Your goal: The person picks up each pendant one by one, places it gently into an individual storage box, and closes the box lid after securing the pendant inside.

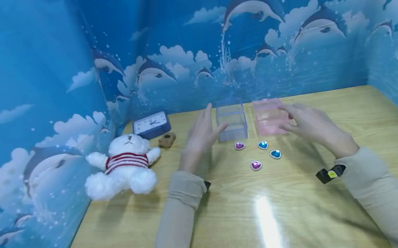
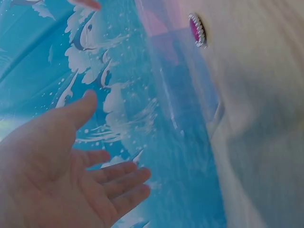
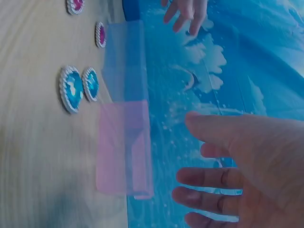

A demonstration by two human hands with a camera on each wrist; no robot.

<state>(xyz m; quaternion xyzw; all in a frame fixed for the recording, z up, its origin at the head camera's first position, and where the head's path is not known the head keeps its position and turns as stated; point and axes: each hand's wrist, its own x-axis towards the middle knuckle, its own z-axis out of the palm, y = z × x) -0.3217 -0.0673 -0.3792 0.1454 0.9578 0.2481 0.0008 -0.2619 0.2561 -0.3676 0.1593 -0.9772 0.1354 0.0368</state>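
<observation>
A clear blue box and a clear pink box stand side by side at the back of the table. My left hand is just left of the blue box, its fingers spread and empty. By the pink box's right side is my right hand, fingers relaxed, nothing in them; the right wrist view shows space between that hand and the pink box. In front of the boxes lie two magenta gems and two blue gems.
On the left a white teddy bear in a striped shirt lies beside a blue clock and a small brown object. A dolphin-print curtain surrounds the wooden table at the back and sides.
</observation>
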